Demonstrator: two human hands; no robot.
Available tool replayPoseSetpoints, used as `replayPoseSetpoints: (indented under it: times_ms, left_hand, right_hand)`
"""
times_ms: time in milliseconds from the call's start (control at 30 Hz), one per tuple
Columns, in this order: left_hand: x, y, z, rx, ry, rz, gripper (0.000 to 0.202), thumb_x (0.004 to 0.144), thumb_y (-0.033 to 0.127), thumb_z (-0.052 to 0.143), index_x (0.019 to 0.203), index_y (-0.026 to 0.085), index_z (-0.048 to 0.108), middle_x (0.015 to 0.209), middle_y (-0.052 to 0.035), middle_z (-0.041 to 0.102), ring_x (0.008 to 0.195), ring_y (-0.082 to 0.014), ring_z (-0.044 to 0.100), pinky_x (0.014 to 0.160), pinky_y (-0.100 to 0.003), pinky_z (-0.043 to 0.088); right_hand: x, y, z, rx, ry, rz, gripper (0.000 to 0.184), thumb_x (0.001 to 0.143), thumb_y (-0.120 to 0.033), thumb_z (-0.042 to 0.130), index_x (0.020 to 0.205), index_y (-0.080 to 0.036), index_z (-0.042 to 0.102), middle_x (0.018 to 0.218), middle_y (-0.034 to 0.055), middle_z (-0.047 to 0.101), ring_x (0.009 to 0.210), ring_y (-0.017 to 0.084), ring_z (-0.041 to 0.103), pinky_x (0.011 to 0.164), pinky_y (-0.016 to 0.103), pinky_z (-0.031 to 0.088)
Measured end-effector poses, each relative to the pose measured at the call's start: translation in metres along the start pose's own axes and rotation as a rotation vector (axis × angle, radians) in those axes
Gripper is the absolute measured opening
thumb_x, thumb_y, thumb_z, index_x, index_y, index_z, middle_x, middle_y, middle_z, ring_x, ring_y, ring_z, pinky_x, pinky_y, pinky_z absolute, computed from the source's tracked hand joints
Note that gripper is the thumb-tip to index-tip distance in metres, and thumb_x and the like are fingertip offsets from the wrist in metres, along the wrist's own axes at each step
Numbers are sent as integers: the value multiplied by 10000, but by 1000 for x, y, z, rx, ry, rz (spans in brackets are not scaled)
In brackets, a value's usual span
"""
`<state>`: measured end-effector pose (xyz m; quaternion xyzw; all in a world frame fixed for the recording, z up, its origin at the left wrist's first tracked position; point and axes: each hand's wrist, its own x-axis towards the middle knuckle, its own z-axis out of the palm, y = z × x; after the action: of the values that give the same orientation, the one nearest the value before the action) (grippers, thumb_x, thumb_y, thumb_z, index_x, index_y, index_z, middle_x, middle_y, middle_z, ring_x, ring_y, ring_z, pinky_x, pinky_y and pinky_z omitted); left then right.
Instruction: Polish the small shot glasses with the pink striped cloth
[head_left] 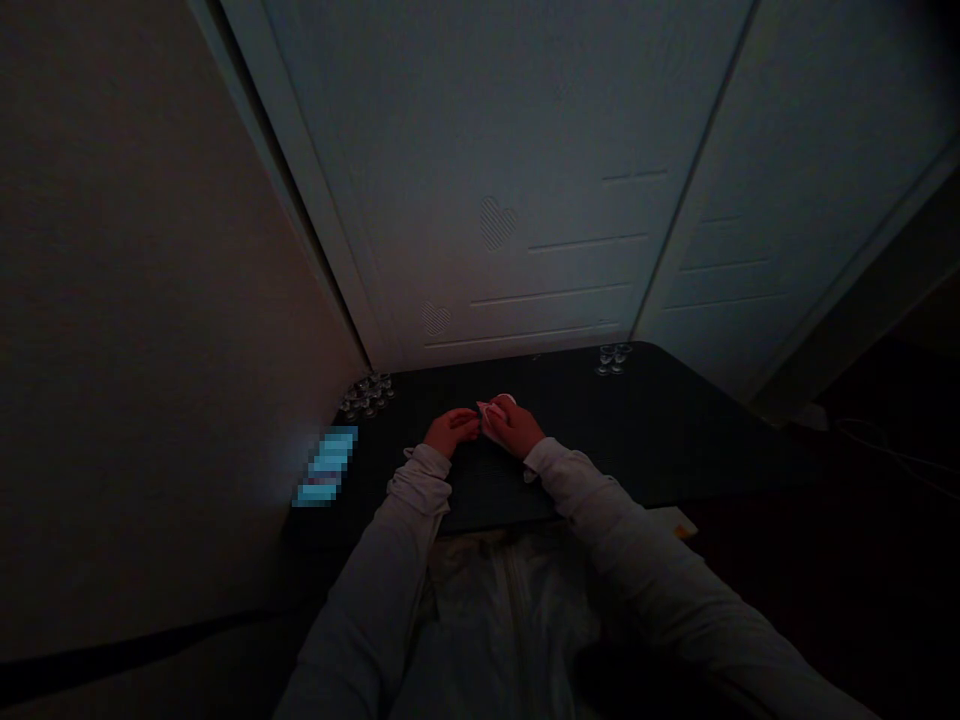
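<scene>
Your two hands meet over the middle of the table [675, 440], and the cloth [490, 430] sits in the gap between them, on the right-hand side of it. Your right hand [516, 428] is the nearer one: its fingers wrap the cloth and grasp it. Your left hand [453, 430] comes in from the other side, fingers curled, tips just beside the cloth's left edge; in this dim light you cannot tell whether they touch it or pinch something small. The cloth is bunched, so it shows no clear long axis, and you cannot see whether anything is wrapped inside it. Off to your left, near the wall, stands a cluster of glasses [366, 394], closer to your left hand. The glass pair [613, 359] stands at the far edge, forward and right, nearer your right hand.
</scene>
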<state>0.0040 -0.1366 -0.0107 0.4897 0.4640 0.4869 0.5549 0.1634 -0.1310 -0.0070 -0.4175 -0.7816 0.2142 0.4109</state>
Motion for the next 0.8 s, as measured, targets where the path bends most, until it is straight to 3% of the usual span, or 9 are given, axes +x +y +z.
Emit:
replayPoseSetpoints:
  times_ms: [500, 800]
  left_hand:
    - [-1, 3, 2, 128, 9, 90, 342, 477, 210, 679, 772, 120, 530, 718, -3, 569, 594, -96, 537, 631, -292, 451]
    - [2, -3, 0, 35, 5, 35, 381, 485, 261, 689, 789, 112, 514, 698, -10, 568, 589, -98, 546, 644, -307, 452]
  right_hand:
    - [5, 8, 2, 149, 94, 138, 290, 788, -370, 284, 849, -174, 489, 801, 25, 555, 697, 109, 485, 673, 235, 367]
    - [10, 15, 2, 338, 86, 204, 310, 782, -369, 288, 834, -151, 502, 813, 31, 537, 770, 120, 487, 721, 257, 372]
